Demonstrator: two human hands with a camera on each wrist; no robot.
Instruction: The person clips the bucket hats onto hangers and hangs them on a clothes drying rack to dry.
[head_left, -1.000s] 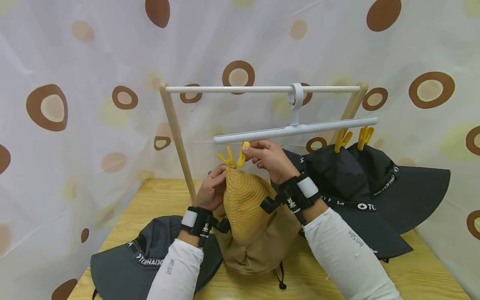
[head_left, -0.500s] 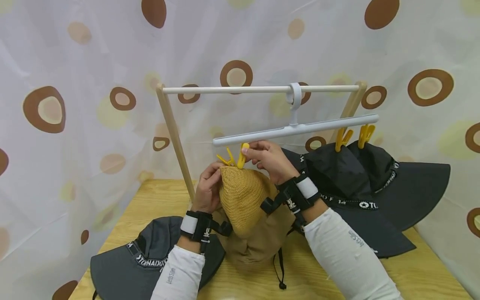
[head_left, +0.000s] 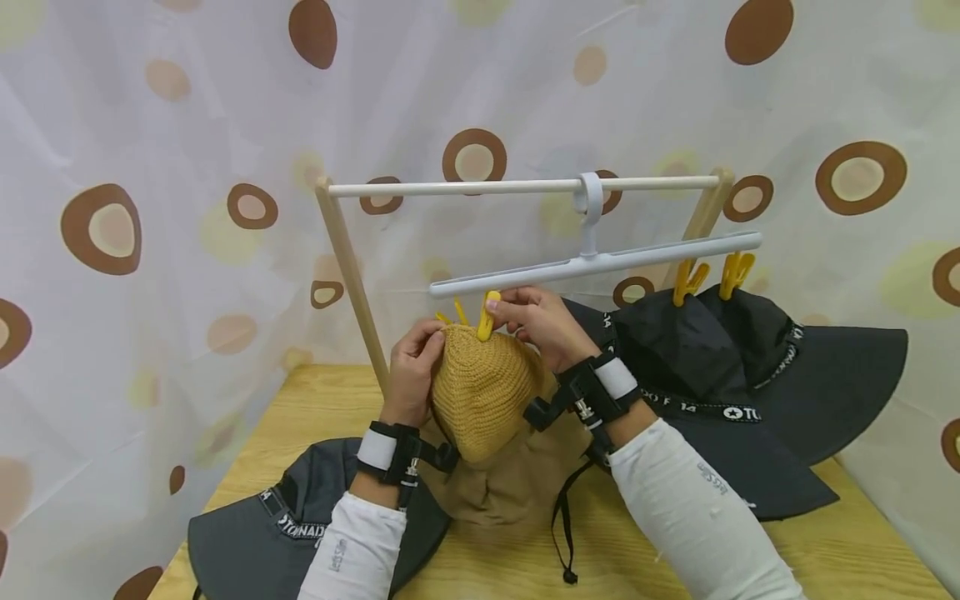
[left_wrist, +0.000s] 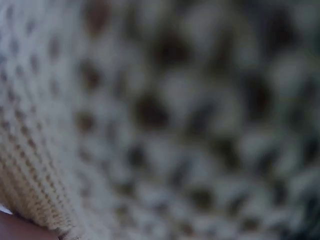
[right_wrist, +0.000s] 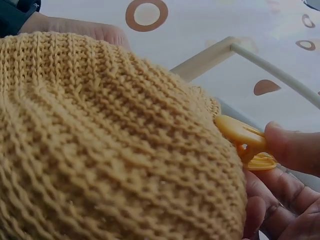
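Note:
A mustard knit hat [head_left: 483,392] is held up under the left end of the white hanger [head_left: 525,275]. My left hand [head_left: 411,375] grips its upper left edge. At the hat's top my right hand [head_left: 546,327] pinches a yellow clothespin [head_left: 486,317] between thumb and fingers. In the right wrist view the tip of that clothespin [right_wrist: 242,132] meets the knit edge; how far the fabric goes in is hidden. Another yellow clothespin [head_left: 461,312] shows partly behind the hat's top. Blurred knit fabric [left_wrist: 175,110] fills most of the left wrist view.
The hanger hooks over a white rod [head_left: 450,188] on a wooden stand [head_left: 348,267]. Two black wide-brimmed hats [head_left: 682,350] hang at right from yellow clothespins [head_left: 686,283]. A dark hat [head_left: 255,533] lies front left on the table [head_left: 315,392]. A brown cloth hat [head_left: 491,492] lies below the knit one.
The knit hat's top has shifted left and up with my left hand, and now covers more of the rear clothespin. The pinched clothespin, first above the hat, now overlaps its top edge.

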